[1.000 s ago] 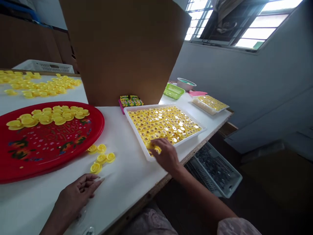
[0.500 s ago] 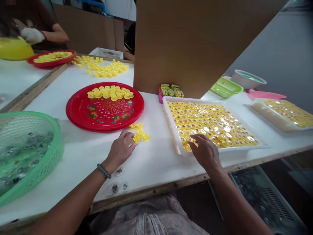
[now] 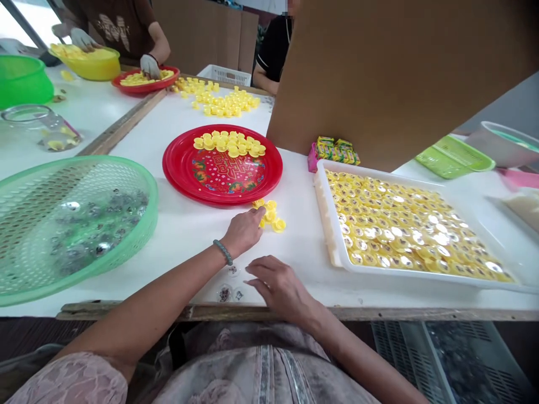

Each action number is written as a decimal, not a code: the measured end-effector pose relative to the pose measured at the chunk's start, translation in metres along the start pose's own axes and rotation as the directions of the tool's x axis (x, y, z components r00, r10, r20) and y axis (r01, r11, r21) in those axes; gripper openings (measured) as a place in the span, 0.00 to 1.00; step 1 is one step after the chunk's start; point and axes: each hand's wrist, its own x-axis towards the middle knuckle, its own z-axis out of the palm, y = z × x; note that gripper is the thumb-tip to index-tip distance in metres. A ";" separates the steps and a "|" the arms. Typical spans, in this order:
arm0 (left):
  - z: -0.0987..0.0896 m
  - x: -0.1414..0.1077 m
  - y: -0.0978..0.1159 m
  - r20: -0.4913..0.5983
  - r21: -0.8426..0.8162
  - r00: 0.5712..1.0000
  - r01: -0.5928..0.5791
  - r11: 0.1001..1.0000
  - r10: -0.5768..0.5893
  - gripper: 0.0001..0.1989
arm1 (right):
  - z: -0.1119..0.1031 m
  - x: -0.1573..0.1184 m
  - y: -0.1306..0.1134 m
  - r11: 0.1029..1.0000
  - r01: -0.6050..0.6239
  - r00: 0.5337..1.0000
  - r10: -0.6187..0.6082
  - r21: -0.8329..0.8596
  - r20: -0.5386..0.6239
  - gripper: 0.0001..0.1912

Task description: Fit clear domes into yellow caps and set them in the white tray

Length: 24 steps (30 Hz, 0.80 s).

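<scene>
My left hand [image 3: 244, 229], with a beaded bracelet at the wrist, is closed at the small group of yellow caps [image 3: 272, 216] below the red tray [image 3: 223, 193]; what its fingers pinch is hidden. Over the table's front edge, my right hand [image 3: 275, 283] has thumb and fingers apart and nothing between them. Just left of its fingertips lie several clear discs with dark prints [image 3: 224, 293]. Yellow caps [image 3: 231, 143] fill the far part of the red tray. To the right, a white tray [image 3: 337, 247] holds rows of yellow pieces with clear printed tops.
A green basket [image 3: 147, 219] of clear discs stands at the left. Behind are loose yellow caps [image 3: 229, 104], small packets [image 3: 337, 150] and a cardboard panel [image 3: 349, 84]. Across the table, a person's gloved hand [image 3: 150, 66] is in another red tray [image 3: 141, 88]. Light green basket [image 3: 455, 157] at right.
My right hand has left the white tray and moved left to beside the clear discs. My left hand stays at the yellow caps, now closed. The view has turned left.
</scene>
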 end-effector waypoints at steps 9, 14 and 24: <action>-0.006 -0.032 -0.021 -0.024 -0.090 0.990 0.133 0.987 -0.136 0.14 | 0.026 0.019 0.008 0.977 0.125 0.975 -0.090 -0.171 0.203 0.08; -0.002 -0.039 -0.013 0.013 -0.349 0.968 0.239 0.906 -0.251 0.19 | 0.018 -0.007 0.021 0.981 -0.187 0.982 0.185 0.045 0.041 0.10; -0.021 -0.051 -0.007 0.050 -0.728 0.999 0.021 0.685 0.022 0.11 | -0.012 -0.006 0.026 0.819 -0.431 0.845 0.513 0.379 -0.150 0.04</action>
